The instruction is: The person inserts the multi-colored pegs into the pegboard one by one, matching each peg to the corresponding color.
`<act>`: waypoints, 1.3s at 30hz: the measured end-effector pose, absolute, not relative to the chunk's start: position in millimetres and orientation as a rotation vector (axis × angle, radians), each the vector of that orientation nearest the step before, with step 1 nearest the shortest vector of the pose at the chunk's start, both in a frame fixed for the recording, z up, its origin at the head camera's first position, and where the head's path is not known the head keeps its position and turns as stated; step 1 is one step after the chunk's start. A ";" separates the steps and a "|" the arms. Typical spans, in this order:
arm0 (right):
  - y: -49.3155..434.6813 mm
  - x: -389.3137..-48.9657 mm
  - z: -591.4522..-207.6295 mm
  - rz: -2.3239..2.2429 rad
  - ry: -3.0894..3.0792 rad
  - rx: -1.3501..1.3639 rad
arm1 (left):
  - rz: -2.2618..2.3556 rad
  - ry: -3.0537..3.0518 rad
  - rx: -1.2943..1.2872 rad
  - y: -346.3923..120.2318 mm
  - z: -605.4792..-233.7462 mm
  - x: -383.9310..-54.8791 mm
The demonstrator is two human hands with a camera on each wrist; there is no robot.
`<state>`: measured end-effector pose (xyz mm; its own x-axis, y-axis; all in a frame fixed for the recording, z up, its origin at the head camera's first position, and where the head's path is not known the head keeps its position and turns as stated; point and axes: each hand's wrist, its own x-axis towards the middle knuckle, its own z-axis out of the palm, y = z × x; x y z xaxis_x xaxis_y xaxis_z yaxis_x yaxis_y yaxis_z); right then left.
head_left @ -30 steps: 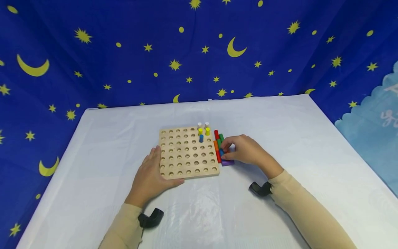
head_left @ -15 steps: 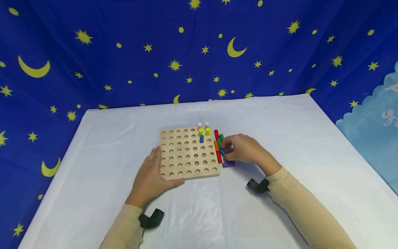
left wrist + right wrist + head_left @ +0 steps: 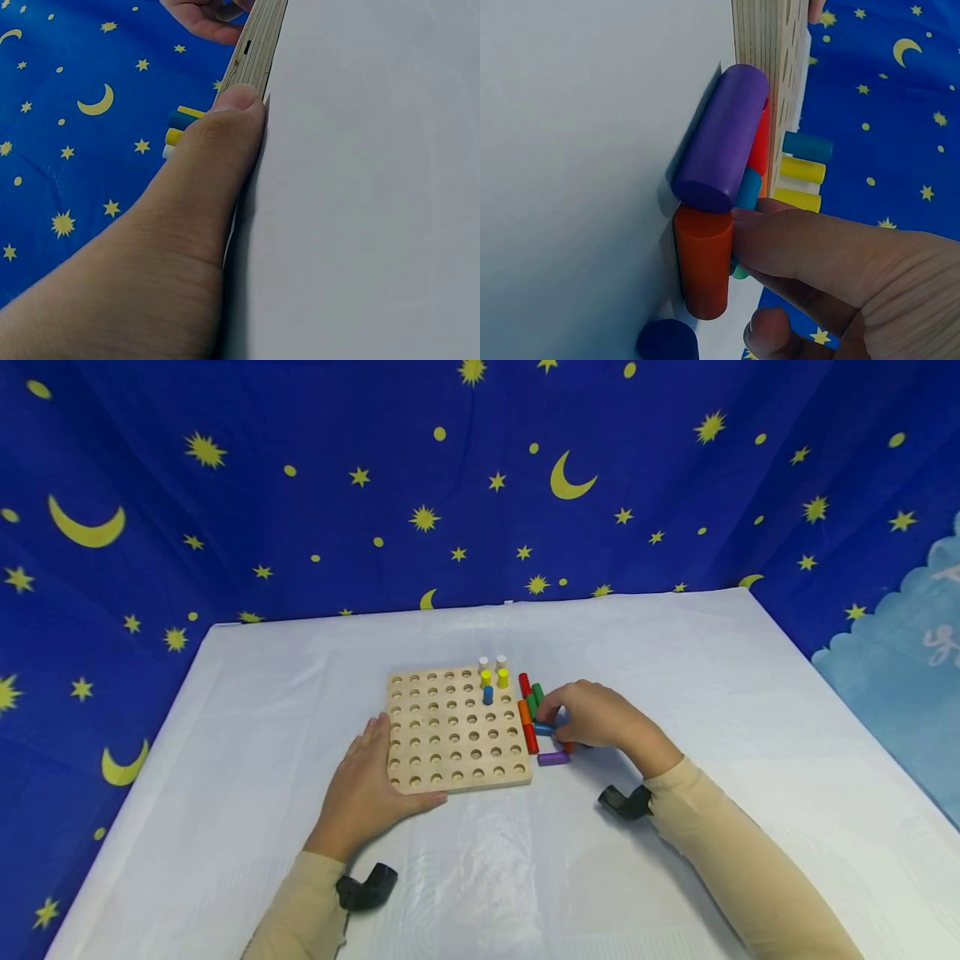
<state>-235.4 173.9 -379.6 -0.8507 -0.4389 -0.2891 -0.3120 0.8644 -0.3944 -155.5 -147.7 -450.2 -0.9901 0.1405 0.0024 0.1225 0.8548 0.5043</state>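
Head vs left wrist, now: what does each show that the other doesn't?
Only head: the rows of holes in the board, loose purple peg, loose blue peg and tan sleeves.
Only left wrist: a dark slot in the board's side edge.
Both: the board, left hand, right hand, standing blue peg, yellow pegs and starry backdrop.

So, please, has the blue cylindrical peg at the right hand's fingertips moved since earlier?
Yes: against the square wooden board, the peg has turned anticlockwise, now nearly crosswise.
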 end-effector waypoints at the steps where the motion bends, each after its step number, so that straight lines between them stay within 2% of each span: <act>1: 174.0 -235.6 -379.7 -0.473 2.665 -0.559 | 0.813 2.991 0.214 -147.6 -449.7 -155.4; 16: 176.4 -236.7 -381.5 -0.454 2.628 -0.583 | 0.816 2.989 0.222 -147.3 -448.3 -154.5; 25: 184.3 -248.0 -384.5 -0.758 2.613 -0.665 | 0.831 2.993 0.238 -147.5 -447.6 -154.0; 39: 165.5 -272.6 -394.2 -1.120 2.609 -0.579 | 0.826 3.001 0.227 -148.0 -450.3 -155.1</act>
